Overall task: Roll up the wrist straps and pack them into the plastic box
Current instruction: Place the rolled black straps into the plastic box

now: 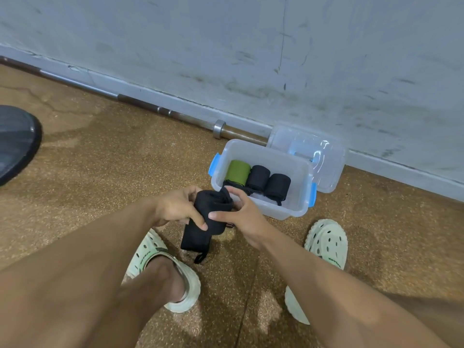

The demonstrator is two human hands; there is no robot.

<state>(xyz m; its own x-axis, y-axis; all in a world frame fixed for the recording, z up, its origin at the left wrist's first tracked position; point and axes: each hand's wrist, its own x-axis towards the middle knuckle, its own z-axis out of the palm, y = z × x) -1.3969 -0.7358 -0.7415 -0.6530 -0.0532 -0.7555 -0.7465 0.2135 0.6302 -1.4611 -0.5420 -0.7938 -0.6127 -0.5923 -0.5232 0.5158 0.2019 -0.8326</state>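
A person crouches on a speckled brown floor (100, 156), bare forearms reaching forward over two pale green clogs, the left clog (163, 272) and the right clog (326, 242) planted apart. Between the feet and just above the floor, both hands work a black wrist strap (203, 222): the left hand (173, 207) curls around its partly rolled upper end, thumb pressed across the fabric, while the right hand (241, 212) pinches the roll from the other side with thumb and fingers. The strap's loose tail hangs down below the hands, ending in a small loop. Just beyond the hands sits a clear plastic box (298, 207) with blue latches, open, holding three finished rolls in a row: a green roll (237, 172), a black roll (257, 177) beside it and a second black roll (277, 185) at the right. The box's clear lid (326, 156) leans behind it against the scuffed grey wall (226, 46). A barbell (150, 106) lies along the wall's base, and a dark weight plate (15, 141) rests at far left.
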